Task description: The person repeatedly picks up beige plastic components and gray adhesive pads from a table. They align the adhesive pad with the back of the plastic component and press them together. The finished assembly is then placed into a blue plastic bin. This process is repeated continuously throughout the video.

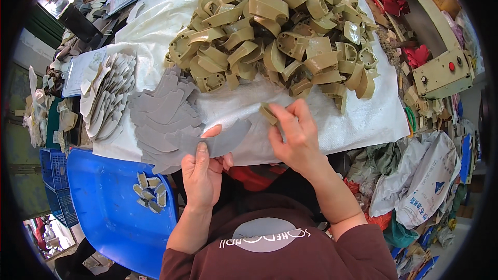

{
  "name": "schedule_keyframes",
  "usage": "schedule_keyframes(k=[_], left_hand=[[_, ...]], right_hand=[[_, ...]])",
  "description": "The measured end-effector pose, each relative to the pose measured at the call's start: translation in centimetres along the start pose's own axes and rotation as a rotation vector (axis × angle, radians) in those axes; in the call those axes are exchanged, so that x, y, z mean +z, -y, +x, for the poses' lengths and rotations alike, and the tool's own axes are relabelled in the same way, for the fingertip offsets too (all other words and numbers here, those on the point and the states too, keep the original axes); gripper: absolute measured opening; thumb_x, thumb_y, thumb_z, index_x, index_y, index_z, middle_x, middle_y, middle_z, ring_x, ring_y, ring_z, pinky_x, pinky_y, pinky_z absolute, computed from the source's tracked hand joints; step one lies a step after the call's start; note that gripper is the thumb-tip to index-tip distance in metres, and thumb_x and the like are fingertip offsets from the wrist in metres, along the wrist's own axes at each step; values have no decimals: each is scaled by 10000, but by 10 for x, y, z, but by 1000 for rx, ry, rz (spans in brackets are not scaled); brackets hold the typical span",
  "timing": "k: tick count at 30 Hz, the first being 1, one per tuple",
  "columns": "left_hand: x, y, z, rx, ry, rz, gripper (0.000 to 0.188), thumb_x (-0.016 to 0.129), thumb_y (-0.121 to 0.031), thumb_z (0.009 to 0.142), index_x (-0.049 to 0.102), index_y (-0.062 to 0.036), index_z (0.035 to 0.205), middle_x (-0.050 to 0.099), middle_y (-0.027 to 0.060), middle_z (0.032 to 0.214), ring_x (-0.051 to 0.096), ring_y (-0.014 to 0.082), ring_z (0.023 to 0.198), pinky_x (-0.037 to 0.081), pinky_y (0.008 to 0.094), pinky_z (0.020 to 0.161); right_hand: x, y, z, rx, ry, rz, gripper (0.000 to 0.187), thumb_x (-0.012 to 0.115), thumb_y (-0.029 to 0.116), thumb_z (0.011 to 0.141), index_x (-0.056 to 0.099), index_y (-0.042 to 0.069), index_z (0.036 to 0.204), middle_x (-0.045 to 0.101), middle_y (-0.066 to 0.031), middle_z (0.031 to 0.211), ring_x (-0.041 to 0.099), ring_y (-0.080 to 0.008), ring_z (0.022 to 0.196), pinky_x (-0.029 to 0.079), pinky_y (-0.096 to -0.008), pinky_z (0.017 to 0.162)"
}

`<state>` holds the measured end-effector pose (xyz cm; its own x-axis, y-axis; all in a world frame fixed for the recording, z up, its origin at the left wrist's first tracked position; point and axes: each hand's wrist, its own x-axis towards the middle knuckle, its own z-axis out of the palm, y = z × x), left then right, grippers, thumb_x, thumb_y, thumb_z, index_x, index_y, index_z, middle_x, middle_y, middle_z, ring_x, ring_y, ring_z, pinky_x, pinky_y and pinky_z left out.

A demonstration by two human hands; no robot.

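My left hand [201,176] pinches a curved grey cover piece [232,137] between thumb and fingers, just above the sheet's near edge. Beside it on the left lies a fanned stack of similar grey pieces [163,109]. To the right, my right hand [298,137] grips an olive shoe heel [268,114] by its end with thumb and fingers. The heel and the grey piece are apart. Beyond both hands rises a big heap of olive shoe heels [270,8], with flat ends showing small holes.
A white sheet [358,119] covers the table. Pale cover pieces [109,96] lie stacked at its left. A blue basin [98,207] at lower left holds several grey-sided heels [148,194]. A control box [443,72] with a red button stands right, above plastic bags [425,181].
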<state>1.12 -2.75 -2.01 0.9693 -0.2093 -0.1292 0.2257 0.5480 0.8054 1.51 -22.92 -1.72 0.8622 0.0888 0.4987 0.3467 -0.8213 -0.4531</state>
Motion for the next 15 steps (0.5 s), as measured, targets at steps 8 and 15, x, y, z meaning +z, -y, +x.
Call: schedule_keyframes(k=[8,15], left_hand=[[3,5,4,-26,45,-25,368,399,-196,1008,484,36,1280,602,75,904,557,138,734,428,267,623],[0,5,3,-41,50,-116,409,381,-229,1015,470,63,1288,616,105,1001,561,147,777,432,274,668]], right_hand=[[-19,2,-11,72,278,167,554,614,-41,702,510,69,1235,508,-159,1145,577,-302,802,523,-375,710],[-35,1,-11,-44,275,19,428,718,42,671,560,59,1068,576,-106,1073,575,-300,797,504,-389,673]])
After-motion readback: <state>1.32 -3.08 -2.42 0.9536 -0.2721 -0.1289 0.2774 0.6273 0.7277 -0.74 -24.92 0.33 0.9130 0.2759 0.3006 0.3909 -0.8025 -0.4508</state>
